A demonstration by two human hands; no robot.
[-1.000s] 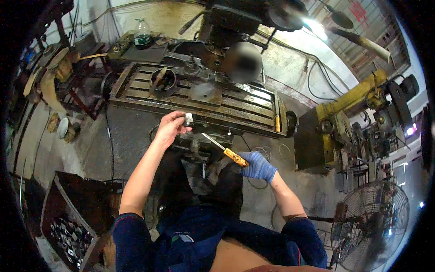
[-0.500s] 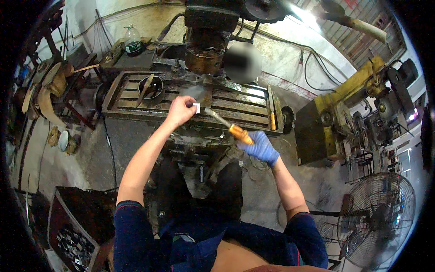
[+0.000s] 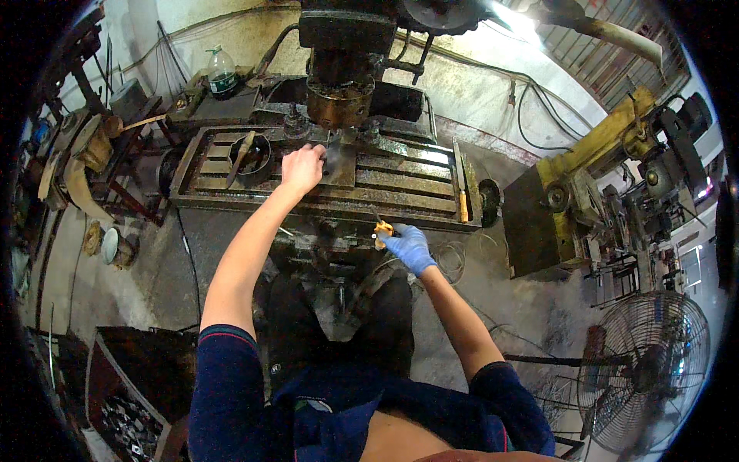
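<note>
My bare left hand (image 3: 302, 168) reaches to the slotted machine table (image 3: 392, 192), just below the round spindle head (image 3: 339, 104). Its fingers curl in at the dark block (image 3: 339, 165) under the spindle; what they hold is hidden behind them. My right hand (image 3: 409, 248), in a blue glove, is in front of the table's near edge. It is closed round the yellow handle of a file (image 3: 382, 231), whose metal blade is mostly out of sight from this angle.
A round pan (image 3: 263, 168) with a brush (image 3: 243, 154) across it stands on the table's left. Another yellow-handled file (image 3: 463, 196) lies along the right end. A bin of metal pieces (image 3: 127, 423) sits lower left, a fan (image 3: 647, 373) lower right. A plastic bottle (image 3: 222, 75) stands behind.
My left hand has moved forward to the spot under the spindle; the small pale piece in its fingers no longer shows. My right hand has drawn left and toward me, turning the file.
</note>
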